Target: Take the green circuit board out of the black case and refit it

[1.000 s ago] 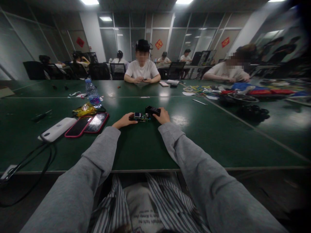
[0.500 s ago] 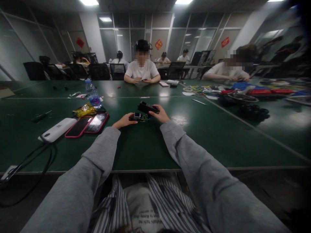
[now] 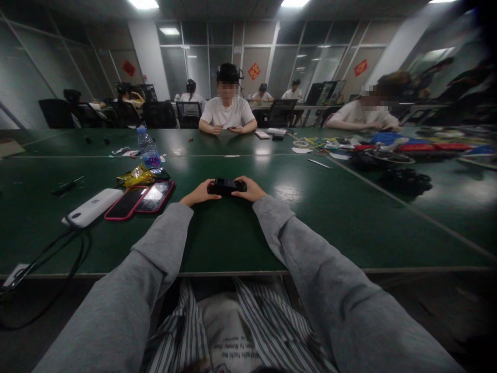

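In front of me, above the green table [image 3: 229, 238], a small black plastic casing [image 3: 227, 186] lies level between my two hands. My left hand [image 3: 200, 192] grips its left end, thumb along the near side. The right end is held by my right hand [image 3: 250, 188], with the thumb also on the near side. A dark window-like patch shows on the left part of the casing. The green circuit board is now hidden by the casing, and I cannot tell whether the parts are fully pressed together.
At left lie two pink-edged phones [image 3: 126, 203], a white power bank [image 3: 92, 207] with black cables, a yellow wrapper [image 3: 136, 176] and a water bottle [image 3: 149, 150]. A person [image 3: 227, 106] sits opposite. Cables and bags [image 3: 404, 145] are piled at right, near another person.
My right hand has brought the black casing down and left over the circuit board in my left hand. The board and its small screen, visible before, are now covered.
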